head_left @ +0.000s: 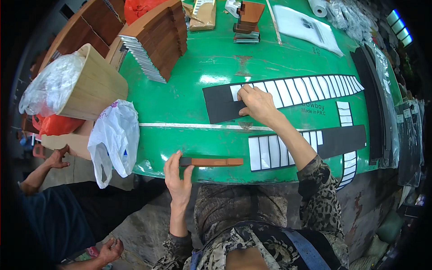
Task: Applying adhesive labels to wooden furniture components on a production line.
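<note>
My left hand (pixel 178 179) grips the dark end of a brown wooden block (pixel 216 162) at the table's front edge, thumb on the near side and fingers at the end. The block lies lengthwise, pointing right. Further off, my right hand (pixel 258 104) has its fingers curled down on a black sheet (pixel 220 104) bearing a row of white-backed pads (pixel 310 89). Its fingertips are at the leftmost white pads, thumb over the bare black part; what they pinch is too small to make out. Under my right forearm lies a second black sheet (pixel 344 139) with white pads.
Brown pieces stand stacked (pixel 157 40) at the far left, with a smaller stack (pixel 247 24) at the back. A bin (pixel 96 85) and a white plastic bag (pixel 114 135) sit at the left. Black strips (pixel 373 103) lie right. Another person's hand (pixel 57 158) shows at left.
</note>
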Tool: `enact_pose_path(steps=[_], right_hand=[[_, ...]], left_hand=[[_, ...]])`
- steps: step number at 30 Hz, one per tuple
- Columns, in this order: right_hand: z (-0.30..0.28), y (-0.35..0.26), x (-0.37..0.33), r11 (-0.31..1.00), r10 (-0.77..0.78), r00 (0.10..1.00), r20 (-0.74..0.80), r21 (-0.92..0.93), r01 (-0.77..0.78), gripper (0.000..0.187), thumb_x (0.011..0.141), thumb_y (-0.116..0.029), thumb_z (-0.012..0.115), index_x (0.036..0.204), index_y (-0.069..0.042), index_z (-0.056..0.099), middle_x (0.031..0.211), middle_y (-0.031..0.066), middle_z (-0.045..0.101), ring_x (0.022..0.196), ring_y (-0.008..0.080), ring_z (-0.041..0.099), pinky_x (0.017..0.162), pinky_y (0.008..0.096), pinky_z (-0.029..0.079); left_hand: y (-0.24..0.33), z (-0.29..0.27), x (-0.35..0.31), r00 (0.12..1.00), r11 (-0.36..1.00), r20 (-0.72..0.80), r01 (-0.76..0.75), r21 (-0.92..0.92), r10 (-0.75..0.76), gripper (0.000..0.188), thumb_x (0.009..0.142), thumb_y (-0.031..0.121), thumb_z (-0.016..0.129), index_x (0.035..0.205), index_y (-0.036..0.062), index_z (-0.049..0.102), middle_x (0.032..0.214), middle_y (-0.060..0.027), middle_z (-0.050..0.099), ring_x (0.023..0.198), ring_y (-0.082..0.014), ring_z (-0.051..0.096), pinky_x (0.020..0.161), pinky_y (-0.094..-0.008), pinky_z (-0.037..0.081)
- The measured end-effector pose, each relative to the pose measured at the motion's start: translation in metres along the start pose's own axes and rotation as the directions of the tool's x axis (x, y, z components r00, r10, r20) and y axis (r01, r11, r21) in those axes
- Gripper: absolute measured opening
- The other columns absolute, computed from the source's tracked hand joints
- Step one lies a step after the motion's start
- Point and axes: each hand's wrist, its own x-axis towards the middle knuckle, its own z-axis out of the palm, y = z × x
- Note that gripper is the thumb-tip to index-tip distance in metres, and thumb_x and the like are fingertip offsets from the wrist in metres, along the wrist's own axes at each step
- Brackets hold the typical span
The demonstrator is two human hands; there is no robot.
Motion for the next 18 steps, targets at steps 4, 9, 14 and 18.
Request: enact_pose_path(steps=[4,9,14,18], right_hand=[[0.005,-0.001,-0.007,1.0,-0.012,0.998,-0.062,0.017,0.014,0.038,0.061,-0.017,0.082,0.084,-0.008,0.053,0.089,0.006,0.057,0.082,0.0267,0.06,0.067,0.0404,0.05],[-0.001,0.001,-0.019,0.95,0.192,0.936,-0.297,0.296,-0.101,0.038,0.063,-0.018,0.082,0.085,-0.008,0.052,0.084,0.0059,0.056,0.077,0.0246,0.059,0.064,0.0374,0.047],[-0.016,-0.014,-0.05,0.975,0.116,0.843,-0.526,0.221,0.004,0.029,0.065,-0.009,0.079,0.08,-0.006,0.055,0.076,0.0052,0.059,0.072,0.022,0.06,0.061,0.033,0.047],[-0.035,-0.031,-0.082,0.978,0.054,0.832,-0.553,0.199,0.068,0.025,0.065,-0.004,0.078,0.083,-0.006,0.06,0.08,0.0052,0.064,0.074,0.022,0.062,0.062,0.0326,0.048]], left_hand=[[0.004,0.0,0.002,1.0,1.0,-0.005,0.023,0.004,-0.023,0.05,0.078,0.001,0.068,0.126,-0.0001,0.052,0.122,-0.0184,0.054,0.112,-0.0344,0.052,0.093,-0.0396,0.044],[0.011,-0.002,0.009,0.999,0.999,0.001,0.035,-0.028,-0.035,0.051,0.079,0.0,0.067,0.127,0.0006,0.051,0.122,-0.0183,0.053,0.111,-0.034,0.052,0.093,-0.0399,0.044],[0.01,-0.001,0.008,0.997,0.995,-0.03,-0.07,0.078,0.072,0.054,0.077,-0.001,0.068,0.128,0.0014,0.051,0.121,-0.0182,0.052,0.108,-0.0333,0.053,0.09,-0.0401,0.042],[0.01,0.0,0.004,0.99,0.976,-0.01,-0.14,0.168,0.144,0.053,0.079,-0.002,0.066,0.129,0.0024,0.05,0.124,-0.0186,0.05,0.114,-0.0348,0.05,0.094,-0.0393,0.041]])
